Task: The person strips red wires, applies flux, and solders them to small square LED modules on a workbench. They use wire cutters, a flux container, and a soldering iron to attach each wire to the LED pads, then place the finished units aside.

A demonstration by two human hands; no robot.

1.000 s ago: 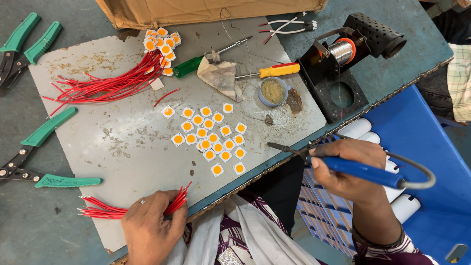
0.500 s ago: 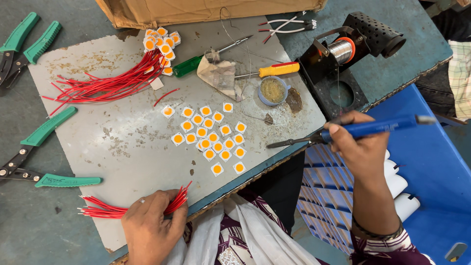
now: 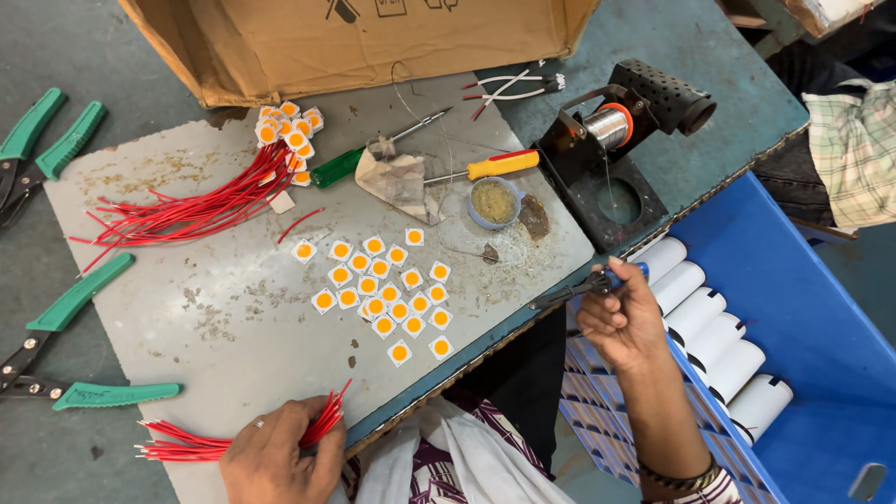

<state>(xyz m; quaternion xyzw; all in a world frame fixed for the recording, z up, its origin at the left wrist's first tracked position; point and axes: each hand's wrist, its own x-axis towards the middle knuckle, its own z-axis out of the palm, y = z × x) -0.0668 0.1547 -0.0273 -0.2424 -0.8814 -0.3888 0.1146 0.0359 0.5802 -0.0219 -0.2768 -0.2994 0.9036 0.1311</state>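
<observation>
We see our right hand [image 3: 621,317] gripping the soldering iron [image 3: 583,287] just right of the loose square chips [image 3: 383,294], none wired yet, while beyond them a wired batch [image 3: 285,131] lies done and our left hand [image 3: 280,453] closes on red wires [image 3: 233,439] below them.

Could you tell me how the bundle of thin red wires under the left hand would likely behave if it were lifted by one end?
The bundle of thin red wires would probably droop and fan out, since its loose ends already splay. It looks light. Strands may slip free, as only the left hand gathers them.
</observation>
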